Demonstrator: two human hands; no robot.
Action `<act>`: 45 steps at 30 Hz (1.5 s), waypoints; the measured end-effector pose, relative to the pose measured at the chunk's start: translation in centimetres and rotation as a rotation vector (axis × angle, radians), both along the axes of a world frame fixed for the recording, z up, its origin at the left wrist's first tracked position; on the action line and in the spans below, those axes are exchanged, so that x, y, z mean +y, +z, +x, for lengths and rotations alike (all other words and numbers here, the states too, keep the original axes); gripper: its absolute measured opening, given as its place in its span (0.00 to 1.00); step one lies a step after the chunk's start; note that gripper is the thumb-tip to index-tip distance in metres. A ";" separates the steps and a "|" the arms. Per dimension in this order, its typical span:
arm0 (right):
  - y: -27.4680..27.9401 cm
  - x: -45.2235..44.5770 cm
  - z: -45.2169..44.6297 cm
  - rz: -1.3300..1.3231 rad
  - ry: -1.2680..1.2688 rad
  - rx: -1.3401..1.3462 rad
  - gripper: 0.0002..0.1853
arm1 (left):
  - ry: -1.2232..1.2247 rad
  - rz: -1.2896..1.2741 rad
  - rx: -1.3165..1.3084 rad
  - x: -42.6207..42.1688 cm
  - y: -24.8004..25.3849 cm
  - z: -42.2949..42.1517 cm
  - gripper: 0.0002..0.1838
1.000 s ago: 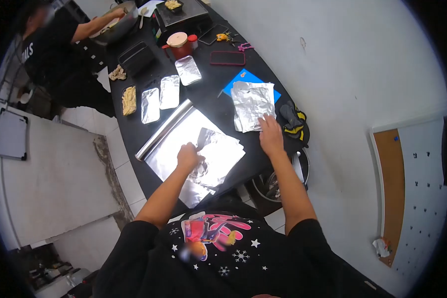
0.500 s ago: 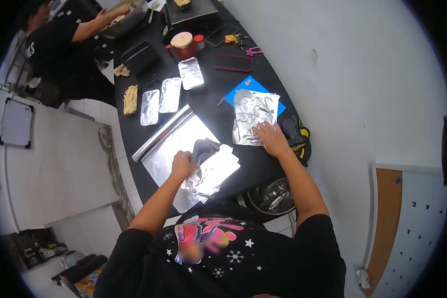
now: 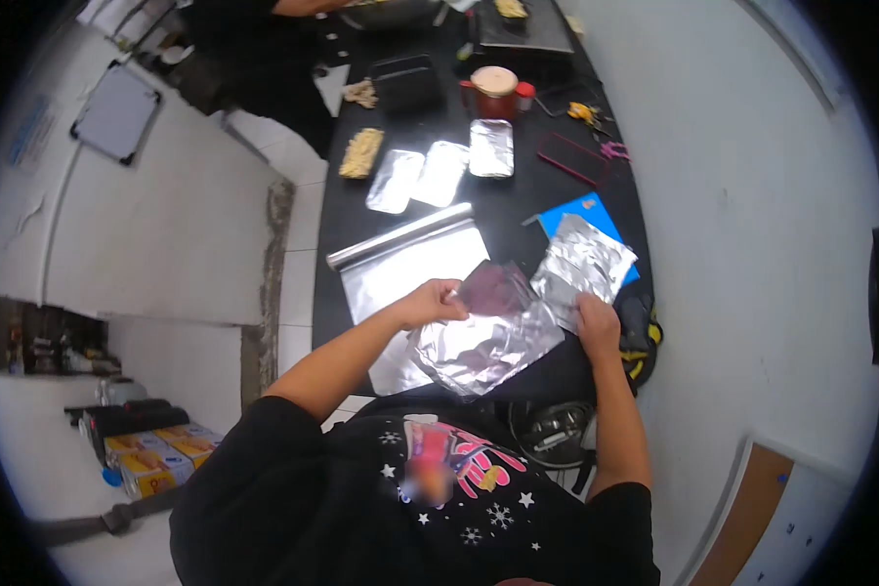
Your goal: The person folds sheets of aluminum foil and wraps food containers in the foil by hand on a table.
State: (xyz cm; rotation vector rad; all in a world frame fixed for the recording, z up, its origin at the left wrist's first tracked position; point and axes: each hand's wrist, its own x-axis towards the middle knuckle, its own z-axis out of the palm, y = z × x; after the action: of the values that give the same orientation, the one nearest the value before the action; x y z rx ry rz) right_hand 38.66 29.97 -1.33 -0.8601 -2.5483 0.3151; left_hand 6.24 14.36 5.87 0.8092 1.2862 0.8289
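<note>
My left hand pinches the upper left edge of a loose sheet of aluminium foil, which is lifted and creased, its top part darkly reflecting. Beneath it lies foil unrolled from a foil roll on the black table. My right hand has its fingers closed on the lower edge of a pile of cut foil sheets. That pile rests partly over a blue flat board.
Foil-covered trays and a tray of pale yellow food strips stand farther back. Beyond are a red jug, a dark phone and a scale. Another person stands at the far left by a metal bowl.
My left hand has raised the loose foil sheet and carried it toward the pile. My right hand has gone from lying flat on the pile to gripping its lower edge. The view has shifted left.
</note>
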 end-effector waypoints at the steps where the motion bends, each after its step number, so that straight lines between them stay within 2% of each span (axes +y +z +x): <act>1: 1.1 0.2 -0.3 0.016 -0.100 0.137 0.15 | 0.021 -0.005 -0.011 1.0 -0.5 0.6 0.16; 4: 5.7 0.9 -0.5 0.005 -0.439 0.440 0.13 | 0.072 0.061 0.079 4.7 -0.9 3.3 0.19; 7: 9.2 1.2 0.7 0.001 -0.732 0.559 0.14 | 0.120 0.151 0.182 8.9 -3.1 6.5 0.21; 11: 7.7 1.4 4.0 -0.082 -0.785 0.751 0.14 | 0.168 0.148 0.461 13.4 -4.6 9.6 0.23; 12: 7.3 0.8 4.6 -0.094 -0.774 0.775 0.14 | 0.190 0.269 0.556 13.7 -4.3 10.0 0.28; 14: 7.2 -0.4 6.0 -0.125 -0.728 0.727 0.14 | 0.296 0.234 0.568 14.3 -3.9 10.4 0.34; 17: 8.1 -3.2 6.7 -0.168 -0.778 0.772 0.14 | 0.455 0.451 0.817 14.0 -3.7 7.0 0.38; 19: 7.8 -5.0 7.9 -0.183 -0.820 0.758 0.14 | 0.608 0.578 0.872 13.5 -3.7 1.3 0.38; 20: 8.0 -5.9 8.3 -0.184 -0.842 0.717 0.14 | 0.650 0.296 0.972 12.7 -1.0 -1.5 0.39; 21: 7.9 -6.8 8.6 -0.186 -0.884 0.726 0.15 | 0.723 0.404 1.131 12.3 -3.2 -6.0 0.39; 22: 7.6 -7.7 8.8 -0.188 -0.927 0.733 0.15 | 0.748 0.529 1.290 11.4 -3.0 -10.4 0.41; 23: 7.5 -8.6 8.9 -0.188 -0.971 0.739 0.15 | 0.791 0.232 1.263 10.6 -0.8 -12.9 0.43; 24: 7.4 -9.3 9.0 -0.181 -0.982 0.717 0.15 | 0.911 0.168 1.376 10.4 -1.0 -16.1 0.46; 25: 7.3 -9.9 9.1 -0.172 -0.995 0.696 0.15 | 0.879 0.047 1.336 9.9 0.1 -18.8 0.48; 26: 7.5 -10.7 9.1 -0.162 -1.009 0.674 0.15 | 0.895 0.035 1.383 9.8 -1.2 -21.5 0.51; 29: 9.3 -12.3 7.5 -0.145 -1.139 0.374 0.15 | 0.752 -0.054 1.339 10.3 -2.8 -25.7 0.55; 32: 8.6 -13.3 6.4 -0.203 -1.075 0.511 0.15 | 0.659 -0.141 1.308 12.1 -2.4 -25.8 0.59; 36: 12.7 -15.6 2.1 -0.088 -1.060 0.340 0.11 | 0.561 -0.231 1.259 13.6 -1.5 -25.3 0.59; 37: 13.4 -16.1 1.0 -0.085 -1.006 0.423 0.10 | 0.550 -0.249 1.262 13.8 -1.5 -25.5 0.58; 43: 13.0 -18.3 -0.9 -0.074 -0.996 0.487 0.10 | 0.526 -0.293 1.224 14.4 -1.9 -26.4 0.58; 45: 13.3 -19.2 -1.2 -0.069 -1.015 0.412 0.09 | 0.517 -0.311 1.203 14.4 -1.8 -26.5 0.59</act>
State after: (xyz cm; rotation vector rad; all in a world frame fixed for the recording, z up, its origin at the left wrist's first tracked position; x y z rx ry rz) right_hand 37.49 10.76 11.93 -1.7457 -1.4836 0.2114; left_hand -20.24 28.77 4.10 0.7237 2.6956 0.4592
